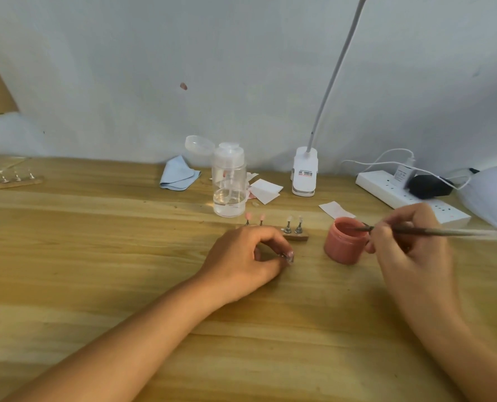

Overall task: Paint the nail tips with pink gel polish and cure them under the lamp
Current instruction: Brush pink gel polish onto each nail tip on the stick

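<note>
left hand (241, 256) pinches nail tip (290, 256), right hand (406, 245) holds brush (433, 232) at pink jar (343, 245); lamp label (304, 173) illegible.

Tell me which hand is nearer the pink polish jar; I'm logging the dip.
Right. The right hand is beside the pink polish jar, brush tip at its mouth; the left hand rests further left, pinching a nail tip.

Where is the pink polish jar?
Head view: the pink polish jar stands on the table, right of centre, between the nail-tip stand and the right hand.
</note>
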The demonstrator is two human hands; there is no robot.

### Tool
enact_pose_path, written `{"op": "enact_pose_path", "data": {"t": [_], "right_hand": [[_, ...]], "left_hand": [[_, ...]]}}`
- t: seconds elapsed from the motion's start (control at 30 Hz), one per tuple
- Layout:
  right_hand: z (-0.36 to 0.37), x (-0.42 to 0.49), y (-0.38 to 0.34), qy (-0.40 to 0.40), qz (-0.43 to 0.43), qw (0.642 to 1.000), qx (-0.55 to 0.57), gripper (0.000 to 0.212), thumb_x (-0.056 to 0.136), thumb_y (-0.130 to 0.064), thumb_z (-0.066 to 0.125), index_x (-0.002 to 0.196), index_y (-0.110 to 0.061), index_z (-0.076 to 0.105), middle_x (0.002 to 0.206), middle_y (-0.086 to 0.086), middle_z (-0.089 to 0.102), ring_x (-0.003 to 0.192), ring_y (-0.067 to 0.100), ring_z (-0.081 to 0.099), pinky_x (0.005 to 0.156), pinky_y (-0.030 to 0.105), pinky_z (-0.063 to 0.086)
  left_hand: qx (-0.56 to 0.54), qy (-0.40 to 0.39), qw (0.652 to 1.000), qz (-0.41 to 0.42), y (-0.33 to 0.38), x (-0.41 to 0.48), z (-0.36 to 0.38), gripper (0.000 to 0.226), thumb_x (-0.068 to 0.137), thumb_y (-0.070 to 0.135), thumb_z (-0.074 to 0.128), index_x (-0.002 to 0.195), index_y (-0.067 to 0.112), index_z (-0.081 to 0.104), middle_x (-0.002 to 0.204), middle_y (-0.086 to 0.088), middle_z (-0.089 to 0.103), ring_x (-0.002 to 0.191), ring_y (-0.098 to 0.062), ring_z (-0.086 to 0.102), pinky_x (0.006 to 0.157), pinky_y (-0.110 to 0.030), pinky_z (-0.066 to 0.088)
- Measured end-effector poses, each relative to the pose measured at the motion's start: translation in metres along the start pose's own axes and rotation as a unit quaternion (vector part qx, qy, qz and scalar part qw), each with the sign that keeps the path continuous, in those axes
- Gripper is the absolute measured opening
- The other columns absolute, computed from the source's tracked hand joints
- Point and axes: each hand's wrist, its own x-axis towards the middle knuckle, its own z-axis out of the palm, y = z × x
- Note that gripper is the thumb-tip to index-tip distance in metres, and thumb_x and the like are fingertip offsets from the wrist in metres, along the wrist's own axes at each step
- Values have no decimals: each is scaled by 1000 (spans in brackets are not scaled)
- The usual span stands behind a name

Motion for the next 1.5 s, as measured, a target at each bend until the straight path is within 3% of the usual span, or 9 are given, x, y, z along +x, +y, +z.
{"op": "enact_pose_path", "data": {"t": [0.2, 0.3, 0.4, 0.53, 0.63, 0.77, 1.07, 1.17, 1.5], "right_hand": [[7, 3, 7, -17, 4, 996, -84, 16, 89, -17, 60, 79, -24, 49, 69, -6, 62, 67, 18, 58, 60, 35, 41], [10, 5, 11, -34, 12, 996, -81, 16, 90, -15, 61, 80, -22, 51, 68, -3, 61, 66, 18, 57, 61, 38, 42], [9, 6, 13, -26, 14, 998, -57, 15, 92, -13, 59, 81, -21, 52, 70, -2, 63, 64, 16, 57, 61, 33, 43], [4, -2, 1, 15, 14, 996, 90, 17, 95, -5, 50, 88, -20, 53, 65, 6, 66, 57, 12, 58, 56, 23, 48], [11, -16, -11, -31, 58, 971, 229, 11, 94, 6, 50, 95, -1, 58, 77, 17, 71, 61, 19, 65, 60, 24, 57], [26, -28, -11, -87, 129, 957, 245, 8, 88, 10, 59, 89, 14, 52, 90, 24, 67, 56, 21, 67, 59, 28, 58], [32, -29, -11, -110, 140, 962, 205, 15, 86, 6, 60, 75, -2, 55, 80, 19, 72, 60, 24, 70, 67, 26, 58], [33, -30, -13, -124, 138, 961, 205, 18, 87, 7, 59, 74, -5, 53, 68, 14, 72, 59, 20, 69, 65, 23, 57], [32, -30, -11, -120, 118, 966, 196, 15, 85, 7, 57, 74, -2, 53, 66, 13, 71, 56, 17, 65, 63, 24, 54]], "left_hand": [[18, 1, 1000, -3, 0, 1, 0, 20, 80, 21, 75, 76, 40, 69, 81, 33, 67, 43, -2, 42, 51, -16, 34], [29, 2, 1000, -2, 1, 1, 0, 20, 81, 23, 76, 74, 40, 67, 67, 38, 61, 43, -1, 43, 49, -12, 31], [34, 5, 999, -6, 1, 1, 0, 18, 80, 23, 77, 75, 38, 68, 75, 35, 65, 45, -1, 45, 52, -13, 32], [40, 7, 999, -3, 2, 2, 0, 18, 80, 22, 76, 76, 38, 69, 83, 30, 69, 48, 1, 48, 54, -10, 31], [50, 7, 999, -6, 2, 2, 0, 16, 80, 26, 76, 76, 39, 69, 74, 34, 65, 51, 3, 50, 53, -12, 30], [42, 8, 999, -3, 2, 1, -1, 19, 80, 24, 76, 75, 40, 68, 66, 36, 61, 51, 9, 50, 52, -9, 29], [49, 9, 999, 6, 5, 1, -1, 26, 81, 23, 77, 69, 42, 63, 47, 39, 49, 42, 4, 44, 49, -10, 32], [51, 10, 999, 5, 4, 1, -1, 24, 80, 24, 77, 70, 41, 64, 47, 38, 49, 43, 3, 44, 49, -11, 32], [51, 9, 999, 5, 3, 1, -1, 25, 81, 23, 77, 71, 42, 64, 51, 39, 52, 43, 4, 45, 48, -8, 32]]}}
